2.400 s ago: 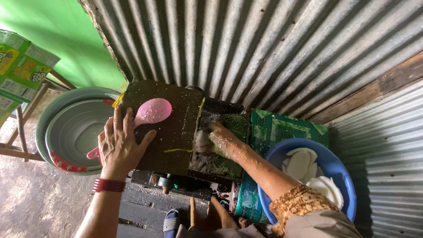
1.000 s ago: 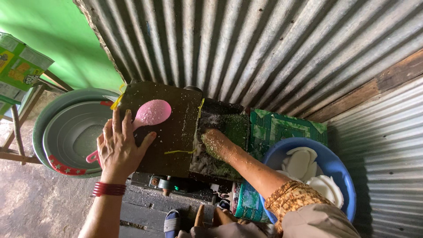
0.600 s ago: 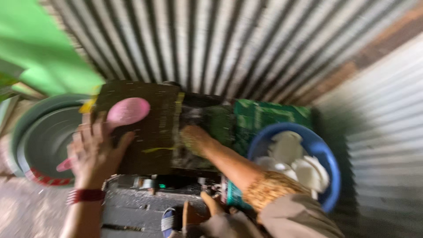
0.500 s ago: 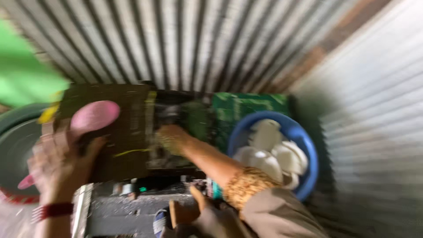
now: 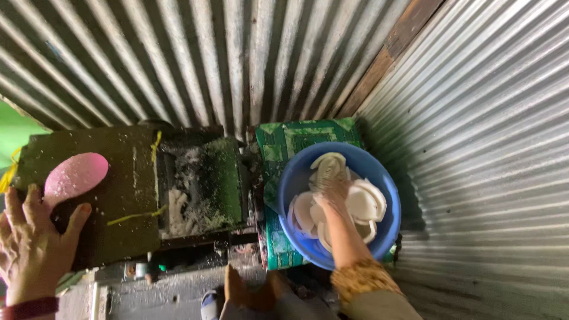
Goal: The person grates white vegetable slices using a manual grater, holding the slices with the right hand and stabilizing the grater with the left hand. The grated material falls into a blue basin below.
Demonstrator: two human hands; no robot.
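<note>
Over the basin [image 5: 299, 178], right hand [image 5: 333, 192] is reaching among coconut pieces [image 5: 364, 201], grasp unclear.
Left hand [image 5: 32, 243], fingers spread, is resting on grater [image 5: 112, 195]; next, gripping a piece firmly.

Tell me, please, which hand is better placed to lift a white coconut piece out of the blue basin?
Probably the right hand: it is inside the blue basin, on the white coconut pieces. The left hand is far off, resting on the dark machine cover by the pink scoop.
</note>
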